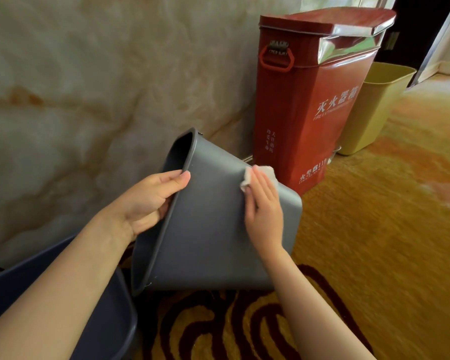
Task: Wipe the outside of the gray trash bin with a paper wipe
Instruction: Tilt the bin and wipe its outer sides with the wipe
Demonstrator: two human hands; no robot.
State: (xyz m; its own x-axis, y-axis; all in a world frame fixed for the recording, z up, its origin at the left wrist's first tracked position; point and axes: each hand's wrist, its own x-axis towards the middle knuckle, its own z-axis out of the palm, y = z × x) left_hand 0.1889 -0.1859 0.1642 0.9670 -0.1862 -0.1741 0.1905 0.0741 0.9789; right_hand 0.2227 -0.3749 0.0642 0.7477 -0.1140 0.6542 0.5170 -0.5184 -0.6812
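The gray trash bin (208, 229) is held tipped on its side above the carpet, its open mouth facing left. My left hand (151, 201) grips the bin's rim, thumb on the outside and fingers inside. My right hand (264, 206) lies flat on the bin's upper outer wall near its base end and presses a crumpled white paper wipe (264, 171) against it. Only the wipe's far edge shows past my fingertips.
A red fire extinguisher box (309, 100) stands just behind the bin against the marble wall (89, 87). A yellow bin (374, 107) sits to its right. A dark blue bin (109, 320) is at the lower left. Patterned orange carpet (387, 229) covers the floor.
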